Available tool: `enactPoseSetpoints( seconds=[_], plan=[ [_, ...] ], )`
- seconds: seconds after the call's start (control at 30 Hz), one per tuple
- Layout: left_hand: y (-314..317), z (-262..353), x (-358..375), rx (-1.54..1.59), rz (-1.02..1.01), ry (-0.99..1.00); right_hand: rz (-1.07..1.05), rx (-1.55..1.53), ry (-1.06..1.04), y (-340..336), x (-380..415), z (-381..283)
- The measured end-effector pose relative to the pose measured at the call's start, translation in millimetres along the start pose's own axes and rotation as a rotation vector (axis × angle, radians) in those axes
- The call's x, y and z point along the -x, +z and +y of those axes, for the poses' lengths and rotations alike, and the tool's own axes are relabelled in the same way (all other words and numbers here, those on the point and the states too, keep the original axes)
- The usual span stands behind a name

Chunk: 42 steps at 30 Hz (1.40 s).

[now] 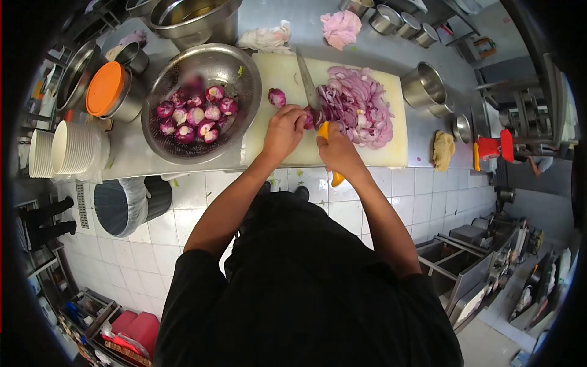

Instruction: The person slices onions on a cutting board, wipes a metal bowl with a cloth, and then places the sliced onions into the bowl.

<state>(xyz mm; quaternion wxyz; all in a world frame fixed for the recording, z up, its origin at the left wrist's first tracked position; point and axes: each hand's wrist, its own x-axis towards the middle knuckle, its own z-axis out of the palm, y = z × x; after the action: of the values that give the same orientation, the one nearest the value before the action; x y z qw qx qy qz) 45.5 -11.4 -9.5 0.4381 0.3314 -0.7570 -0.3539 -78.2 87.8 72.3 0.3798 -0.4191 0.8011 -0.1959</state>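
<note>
My right hand (340, 150) grips the yellow handle of a kitchen knife (307, 79), its blade pointing away from me over the cutting board (262, 131). Against the blade's left side, the fingers of my left hand (285, 133) hold a red onion (309, 118), partly hidden by them. To the right of the knife lies a wide heap of sliced red onion (361, 107). Another peeled onion (277, 98) rests on the board just beyond my left hand. A perforated metal colander (244, 122) on the left holds several whole peeled onions (194, 115).
Left of the colander stand an orange-lidded container (105, 89) and stacked white bowls (68, 148). White (267, 38) and pink (341, 29) cloths lie behind the board. Metal pots (423, 85) and a yellow cloth (443, 150) are to its right. Below the counter sits a lined bin (113, 208).
</note>
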Motion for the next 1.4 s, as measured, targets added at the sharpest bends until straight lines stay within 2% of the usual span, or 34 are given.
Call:
enactPoseSetpoints(
  seconds=[0.13,0.23,0.33,0.47,0.53,0.6,0.73,0.83,1.03,1.13,1.2,1.3,1.4],
  plan=[
    [-2,1,0,-0.010,-0.018,-0.011,-0.108,0.091,0.060,-30,45,-33],
    [-1,0,1,0.000,-0.022,-0.011,-0.075,0.132,0.074,-23,55,-28],
    [1,-1,2,0.003,-0.023,-0.018,0.165,0.186,-0.164,21,32,10],
    [2,-5,-2,0.003,0.006,0.021,0.225,0.145,-0.176,35,-9,19],
    [2,-3,0,0.004,-0.010,0.013,0.101,0.053,-0.092,14,-8,9],
    [-1,1,0,0.004,-0.035,-0.055,-0.042,-0.020,0.048,-22,21,-36],
    [0,1,1,0.006,-0.030,-0.039,-0.125,0.061,0.136,-34,54,-53],
    [-1,1,1,0.002,-0.020,-0.034,-0.062,0.109,0.080,-15,51,-30],
    [1,1,-1,0.001,-0.022,-0.034,0.336,0.195,-0.294,50,4,27],
    [0,0,2,-0.012,-0.038,-0.021,0.160,0.040,-0.095,33,-12,21],
    [-1,2,-3,-0.008,-0.055,-0.037,0.184,0.136,-0.078,15,-9,17],
    [0,8,-8,-0.076,0.044,0.179,0.217,0.191,-0.099,10,-10,30],
    [-13,1,-26,-0.183,-0.273,0.415,0.220,0.187,-0.109,8,-12,39]
  ],
)
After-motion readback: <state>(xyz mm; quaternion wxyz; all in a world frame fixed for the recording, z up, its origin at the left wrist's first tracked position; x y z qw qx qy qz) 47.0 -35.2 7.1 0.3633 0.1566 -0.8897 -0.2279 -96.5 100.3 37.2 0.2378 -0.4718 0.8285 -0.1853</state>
